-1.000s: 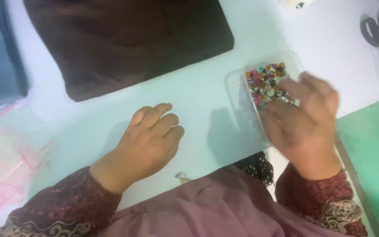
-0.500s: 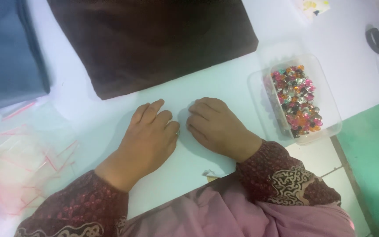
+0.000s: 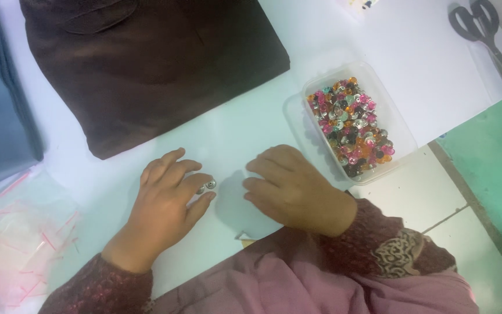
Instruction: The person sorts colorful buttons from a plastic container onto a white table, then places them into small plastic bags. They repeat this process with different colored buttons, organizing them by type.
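My left hand (image 3: pixel 164 203) lies flat w/ fingers loose, gripping nothing, its fingertips touching two small metal studs (image 3: pixel 207 186) on the white table (image 3: pixel 233 134) — they sit betw. both hands, nearer the left — right hand (image 3: pixel 294 189) curled, can't tell if holding anything.

Bright, even light from above. Soft shadows sit under the hands on the desk (image 3: pixel 228 134). Edges look slightly blurred.

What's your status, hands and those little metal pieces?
Left hand flat on the table, two small metal pieces at its fingertips. Right hand resting beside, empty. Bead box just right of it; nothing blocking.
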